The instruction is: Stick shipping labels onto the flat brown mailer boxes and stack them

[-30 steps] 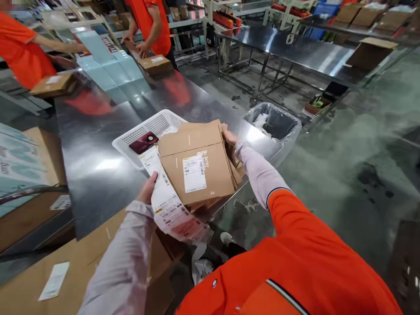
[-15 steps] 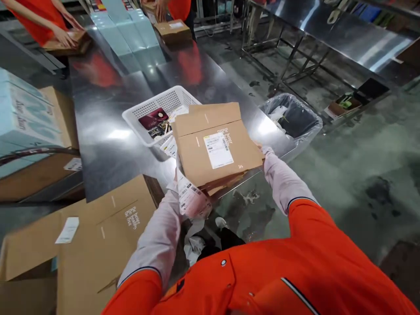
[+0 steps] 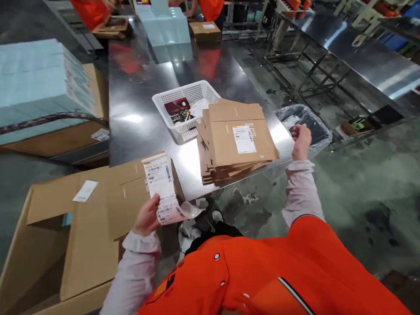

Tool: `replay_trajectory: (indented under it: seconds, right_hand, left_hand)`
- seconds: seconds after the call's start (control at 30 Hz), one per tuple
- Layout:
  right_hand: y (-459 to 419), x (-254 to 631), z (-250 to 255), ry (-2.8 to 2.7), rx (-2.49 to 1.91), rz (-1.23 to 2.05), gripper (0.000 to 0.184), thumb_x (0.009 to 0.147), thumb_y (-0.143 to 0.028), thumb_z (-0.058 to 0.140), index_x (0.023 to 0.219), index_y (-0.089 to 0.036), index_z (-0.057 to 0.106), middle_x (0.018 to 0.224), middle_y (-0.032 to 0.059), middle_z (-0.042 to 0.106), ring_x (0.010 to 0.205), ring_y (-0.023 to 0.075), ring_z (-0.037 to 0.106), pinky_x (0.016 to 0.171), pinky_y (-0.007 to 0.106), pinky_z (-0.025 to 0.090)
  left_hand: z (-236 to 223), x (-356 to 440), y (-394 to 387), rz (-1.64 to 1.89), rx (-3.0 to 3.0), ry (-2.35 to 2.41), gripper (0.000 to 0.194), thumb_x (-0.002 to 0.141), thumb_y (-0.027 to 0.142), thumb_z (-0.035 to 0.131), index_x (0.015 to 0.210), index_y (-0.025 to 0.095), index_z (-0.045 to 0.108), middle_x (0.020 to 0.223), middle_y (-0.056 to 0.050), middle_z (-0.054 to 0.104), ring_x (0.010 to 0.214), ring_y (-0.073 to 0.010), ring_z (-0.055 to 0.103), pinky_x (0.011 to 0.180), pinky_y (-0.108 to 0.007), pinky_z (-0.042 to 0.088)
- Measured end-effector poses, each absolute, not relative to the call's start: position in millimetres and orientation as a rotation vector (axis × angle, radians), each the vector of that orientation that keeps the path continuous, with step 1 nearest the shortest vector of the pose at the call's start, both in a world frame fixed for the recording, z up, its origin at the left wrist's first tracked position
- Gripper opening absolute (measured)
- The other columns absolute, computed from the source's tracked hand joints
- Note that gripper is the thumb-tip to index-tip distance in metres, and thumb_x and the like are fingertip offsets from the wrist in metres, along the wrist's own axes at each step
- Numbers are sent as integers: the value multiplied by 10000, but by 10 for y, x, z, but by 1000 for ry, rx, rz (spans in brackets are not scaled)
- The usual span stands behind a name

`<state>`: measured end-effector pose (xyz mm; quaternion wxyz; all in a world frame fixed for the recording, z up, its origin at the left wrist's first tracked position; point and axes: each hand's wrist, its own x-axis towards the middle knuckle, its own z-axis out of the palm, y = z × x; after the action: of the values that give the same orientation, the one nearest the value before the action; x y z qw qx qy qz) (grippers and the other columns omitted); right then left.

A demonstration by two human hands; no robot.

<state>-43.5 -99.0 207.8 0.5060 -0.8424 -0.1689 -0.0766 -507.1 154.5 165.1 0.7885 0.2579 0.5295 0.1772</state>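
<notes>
Holding the label strip (image 3: pixel 160 179) — left hand (image 3: pixel 147 215), near the cardboard stack (image 3: pixel 225 146).

Shiny metal table (image 3: pixel 141 131): white perforated basket (image 3: pixel 164 99), stacked flat brown cartons (image 3: pixel 229 144), pale-blue boxes (image 3: pixel 170 28), brown box (image 3: pixel 206 33).

We wear a bright orange shirt (image 3: pixel 262 267) – pale round snaps (image 3: pixel 217 257) on its front, a black-and-orange patch (image 3: pixel 166 286) nearer our left hand (image 3: pixel 147 216), a dark-and-white stripe (image 3: pixel 295 293) nearer our right hand (image 3: pixel 301 141). Pale sleeves (image 3: pixel 303 188) wrap both forearms up to the wrists, slightly wrinkled – the cuffs (image 3: pixel 142 241) gathered. Between and below our hands show black trousers (image 3: pixel 226 229) and a white shoe (image 3: pixel 217 215).
</notes>
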Motion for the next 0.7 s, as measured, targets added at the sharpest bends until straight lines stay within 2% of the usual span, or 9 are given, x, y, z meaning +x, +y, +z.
replay_trajectory:
  seconds: [0.07, 0.1, 0.17, 0.2, 0.23, 0.37, 0.5, 0.63, 0.7]
  right_hand:
    - [-949, -1190, 2124, -494, -1915, 15, 675, 933, -689, 205, 878, -239, 704, 944, 176, 710, 841, 261, 694, 635, 388, 519]
    - [-851, -1654, 2093, -690, -1836, 361, 568, 894, -699, 375, 801, -244, 700, 886, 143, 717, 787, 256, 690, 618, 386, 526]
    - [-536, -2636, 1931, -1021, -1635, 1035, 431, 753, -601, 679, 937, -213, 709, 990, 100, 726, 815, 231, 685, 671, 366, 556]
    - [-353, -3100, 1814, -1072, -1530, 1189, 552, 657, -557, 774, 1064, -196, 683, 1065, 92, 714, 847, 216, 680, 715, 354, 564]
    - [-179, -3516, 1688, -1034, -1434, 1238, 658, 606, -549, 804, 1131, -182, 651, 1099, 90, 706, 877, 206, 675, 755, 344, 566]
    - [236, -4484, 1296, -855, -1333, 1240, 546, 724, -592, 682, 1019, -133, 647, 1058, 103, 713, 900, 192, 669, 844, 350, 544]
    - [434, -4586, 1297, -1046, -1376, 1277, 503, 662, -476, 782, 1012, -133, 668, 990, 79, 726, 873, 192, 671, 806, 324, 536]
    - [684, -4583, 1465, -1268, -1471, 1105, 288, 743, -372, 735, 911, -138, 728, 867, 51, 742, 805, 171, 677, 748, 275, 522]
    - [761, -4636, 1491, -1377, -1549, 1032, 214, 767, -328, 718, 868, -142, 753, 817, 43, 747, 752, 161, 674, 710, 259, 511]
  left_hand:
    - [1629, -5347, 1297, 392, 597, 1120, 240, 864, 340, 587, 999, 173, 694, 882, -112, 739, 1035, -325, 682, 879, -432, 575]
    - [1608, -5451, 1170, 411, 636, 1089, 266, 799, 359, 675, 992, 178, 693, 927, -111, 740, 1041, -333, 675, 869, -422, 575]
    - [1562, -5611, 936, 430, 744, 1024, 422, 662, 397, 805, 1006, 181, 691, 1018, -109, 734, 1058, -336, 661, 862, -395, 568]
    - [1541, -5675, 843, 419, 809, 999, 492, 610, 419, 839, 1012, 175, 693, 1042, -113, 729, 1056, -332, 658, 864, -385, 561]
    - [1524, -5734, 774, 398, 881, 978, 540, 574, 438, 857, 1012, 165, 698, 1050, -120, 727, 1047, -325, 658, 870, -378, 553]
    - [1491, -5959, 755, 570, 1056, 988, 573, 543, 455, 864, 990, 136, 699, 1021, -118, 725, 954, -266, 663, 857, -360, 526]
    - [1429, -6163, 925, 813, 1013, 1079, 486, 571, 495, 834, 845, 116, 700, 811, -77, 708, 707, -174, 617, 692, -293, 496]
    - [1273, -6264, 937, 834, 1067, 1102, 432, 601, 505, 810, 753, 119, 690, 685, -26, 647, 616, -123, 532, 612, -239, 422]
    - [1177, -6269, 896, 916, 1057, 1156, 424, 620, 523, 789, 635, 138, 614, 594, 15, 564, 563, -96, 465, 562, -217, 372]
